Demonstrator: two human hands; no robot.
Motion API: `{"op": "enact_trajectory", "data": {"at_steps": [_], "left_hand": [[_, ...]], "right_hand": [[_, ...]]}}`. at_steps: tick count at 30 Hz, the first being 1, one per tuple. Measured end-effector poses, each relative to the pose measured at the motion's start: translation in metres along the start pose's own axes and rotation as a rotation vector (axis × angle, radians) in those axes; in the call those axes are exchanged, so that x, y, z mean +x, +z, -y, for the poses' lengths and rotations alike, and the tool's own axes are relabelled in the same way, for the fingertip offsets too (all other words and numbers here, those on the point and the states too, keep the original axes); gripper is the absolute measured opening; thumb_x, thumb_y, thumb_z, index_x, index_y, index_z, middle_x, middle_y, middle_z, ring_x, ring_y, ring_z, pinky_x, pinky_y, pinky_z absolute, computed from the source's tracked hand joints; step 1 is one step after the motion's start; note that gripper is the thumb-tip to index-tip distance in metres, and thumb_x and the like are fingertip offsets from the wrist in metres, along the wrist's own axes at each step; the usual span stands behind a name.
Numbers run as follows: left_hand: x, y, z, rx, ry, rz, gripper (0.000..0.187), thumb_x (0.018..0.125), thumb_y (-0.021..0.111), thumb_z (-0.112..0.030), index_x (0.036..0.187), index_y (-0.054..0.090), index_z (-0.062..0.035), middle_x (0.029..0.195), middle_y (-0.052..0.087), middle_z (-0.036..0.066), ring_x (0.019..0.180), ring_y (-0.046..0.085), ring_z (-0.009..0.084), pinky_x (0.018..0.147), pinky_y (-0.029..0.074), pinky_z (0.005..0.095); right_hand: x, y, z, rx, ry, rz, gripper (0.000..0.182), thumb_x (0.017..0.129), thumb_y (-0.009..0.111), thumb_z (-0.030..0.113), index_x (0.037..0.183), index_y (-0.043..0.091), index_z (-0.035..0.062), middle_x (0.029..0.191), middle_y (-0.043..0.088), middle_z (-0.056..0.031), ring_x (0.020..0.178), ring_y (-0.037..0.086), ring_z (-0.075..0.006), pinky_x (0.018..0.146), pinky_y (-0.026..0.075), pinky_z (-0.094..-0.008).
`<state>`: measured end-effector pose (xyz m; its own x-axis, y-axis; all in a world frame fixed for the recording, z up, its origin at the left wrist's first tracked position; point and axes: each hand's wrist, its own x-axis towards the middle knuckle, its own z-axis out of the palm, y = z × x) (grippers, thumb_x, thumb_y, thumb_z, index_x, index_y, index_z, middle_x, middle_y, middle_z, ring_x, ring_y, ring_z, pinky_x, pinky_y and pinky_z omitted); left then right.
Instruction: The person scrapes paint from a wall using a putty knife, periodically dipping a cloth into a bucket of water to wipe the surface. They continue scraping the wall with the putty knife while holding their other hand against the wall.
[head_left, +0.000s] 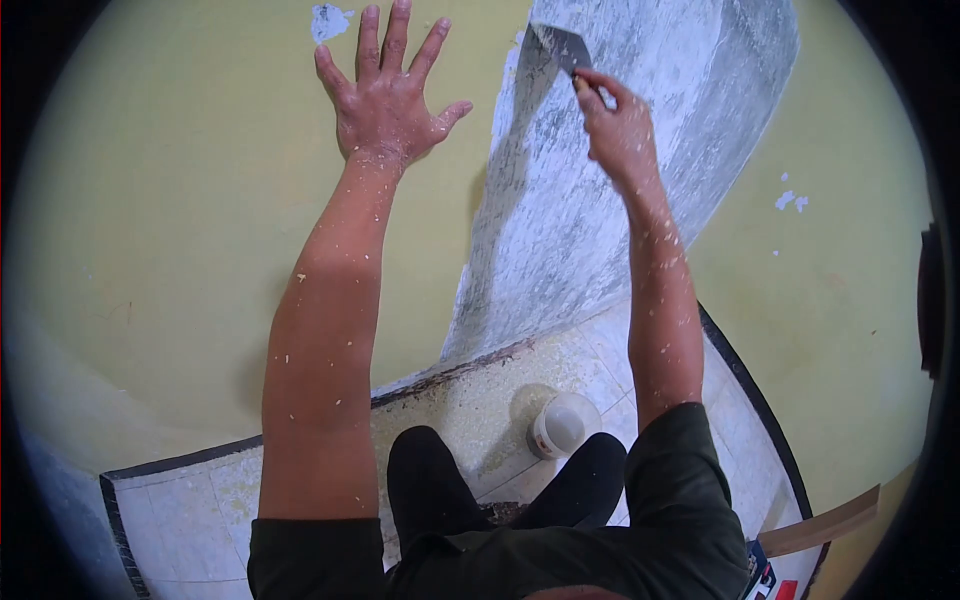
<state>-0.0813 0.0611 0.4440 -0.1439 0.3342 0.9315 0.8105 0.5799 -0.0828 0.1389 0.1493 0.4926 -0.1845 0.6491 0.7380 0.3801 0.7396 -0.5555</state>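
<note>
My left hand (387, 108) lies flat with its fingers spread on the yellow-green painted wall (190, 190), left of a scraped grey-white patch (570, 200). In my right hand (617, 130) is the handle of a putty knife (567, 49), held between thumb and fingers. The metal blade points up and left, over the scraped patch close to its upper left edge, and casts a dark shadow there. Small pale flakes cling to both forearms and hands.
A white bucket (565, 426) stands on the tiled floor (185, 510) by my knees, among scattered flakes. Dark edging (750, 380) runs along the wall's foot. A wooden strip (820, 524) and a red object (787, 590) are at lower right.
</note>
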Motion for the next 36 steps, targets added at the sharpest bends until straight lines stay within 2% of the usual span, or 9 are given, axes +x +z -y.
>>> {"op": "enact_trajectory", "data": {"at_steps": [3, 6, 12, 16, 20, 28, 31, 34, 36], "left_hand": [[0.001, -0.004, 0.000, 0.050, -0.028, 0.107, 0.095, 0.078, 0.049, -0.087, 0.158, 0.019, -0.0467, 0.171, 0.004, -0.001, 0.156, 0.003, 0.0294, 0.112, 0.002, 0.0761], [-0.002, 0.006, 0.003, -0.083, 0.004, -0.033, 0.096, 0.077, 0.050, -0.087, 0.158, 0.019, -0.0465, 0.171, 0.004, -0.001, 0.156, 0.003, 0.0294, 0.111, 0.003, 0.0763], [0.001, 0.006, 0.005, -0.045, -0.007, 0.017, 0.096, 0.077, 0.052, -0.086, 0.159, 0.020, -0.0457, 0.171, 0.004, -0.001, 0.156, 0.002, 0.0292, 0.111, 0.003, 0.0764], [0.001, 0.006, 0.005, -0.061, -0.003, 0.026, 0.096, 0.078, 0.052, -0.085, 0.159, 0.019, -0.0457, 0.171, 0.003, 0.000, 0.156, 0.001, 0.0294, 0.111, 0.003, 0.0765], [0.000, 0.004, 0.004, -0.066, -0.006, 0.040, 0.096, 0.078, 0.051, -0.085, 0.159, 0.017, -0.0460, 0.171, 0.002, -0.001, 0.156, 0.000, 0.0298, 0.112, 0.002, 0.0762], [0.000, 0.001, 0.005, -0.076, -0.007, 0.058, 0.097, 0.078, 0.053, -0.084, 0.159, 0.016, -0.0456, 0.171, 0.002, 0.000, 0.156, 0.000, 0.0298, 0.113, 0.001, 0.0760], [0.000, 0.000, 0.005, -0.088, -0.006, 0.048, 0.097, 0.078, 0.054, -0.083, 0.159, 0.017, -0.0452, 0.171, 0.002, 0.000, 0.156, 0.000, 0.0298, 0.113, 0.001, 0.0757], [0.001, 0.001, 0.004, -0.087, -0.005, 0.043, 0.097, 0.078, 0.055, -0.083, 0.159, 0.018, -0.0449, 0.171, 0.003, 0.000, 0.156, 0.000, 0.0297, 0.113, 0.001, 0.0755], [0.002, 0.002, 0.006, -0.085, -0.007, 0.034, 0.097, 0.078, 0.055, -0.083, 0.159, 0.018, -0.0447, 0.171, 0.003, 0.001, 0.156, 0.000, 0.0296, 0.113, 0.001, 0.0754]], "right_hand": [[0.018, 0.013, -0.005, -0.031, -0.143, -0.091, 0.031, 0.096, 0.059, 0.029, 0.118, 0.072, 0.0097, 0.106, 0.074, -0.0178, 0.101, 0.071, -0.0305, 0.086, 0.054, -0.0424], [0.022, -0.006, 0.036, 0.106, 0.069, -0.016, 0.032, 0.097, 0.060, 0.031, 0.119, 0.073, 0.0113, 0.089, 0.076, -0.0159, 0.083, 0.073, -0.0277, 0.077, 0.055, -0.0411], [0.007, 0.011, -0.004, -0.064, -0.106, -0.065, 0.031, 0.099, 0.056, 0.028, 0.120, 0.073, 0.0117, 0.101, 0.076, -0.0159, 0.102, 0.072, -0.0284, 0.090, 0.053, -0.0451], [0.035, -0.019, 0.036, 0.098, -0.027, 0.006, 0.032, 0.097, 0.061, 0.033, 0.117, 0.074, 0.0124, 0.074, 0.069, -0.0099, 0.058, 0.061, -0.0106, 0.058, 0.054, -0.0358], [0.018, -0.003, -0.002, -0.063, -0.129, -0.064, 0.031, 0.097, 0.058, 0.031, 0.118, 0.074, 0.0141, 0.100, 0.075, -0.0153, 0.089, 0.072, -0.0239, 0.082, 0.055, -0.0446], [0.037, -0.024, 0.034, -0.022, 0.049, 0.033, 0.030, 0.097, 0.059, 0.032, 0.118, 0.074, 0.0157, 0.102, 0.075, -0.0141, 0.089, 0.072, -0.0271, 0.082, 0.055, -0.0432], [0.044, -0.002, 0.006, -0.095, -0.208, -0.121, 0.033, 0.097, 0.056, 0.035, 0.118, 0.073, 0.0161, 0.104, 0.074, -0.0179, 0.095, 0.071, -0.0347, 0.084, 0.055, -0.0461], [0.097, -0.006, 0.042, -0.086, -0.323, -0.138, 0.035, 0.100, 0.060, 0.036, 0.123, 0.072, 0.0128, 0.072, 0.063, -0.0058, 0.056, 0.056, -0.0113, 0.049, 0.049, -0.0294], [0.089, -0.026, 0.082, 0.186, -0.118, -0.015, 0.033, 0.098, 0.062, 0.029, 0.119, 0.071, 0.0059, 0.058, 0.052, 0.0003, 0.047, 0.047, -0.0126, 0.043, 0.045, -0.0332]]}}
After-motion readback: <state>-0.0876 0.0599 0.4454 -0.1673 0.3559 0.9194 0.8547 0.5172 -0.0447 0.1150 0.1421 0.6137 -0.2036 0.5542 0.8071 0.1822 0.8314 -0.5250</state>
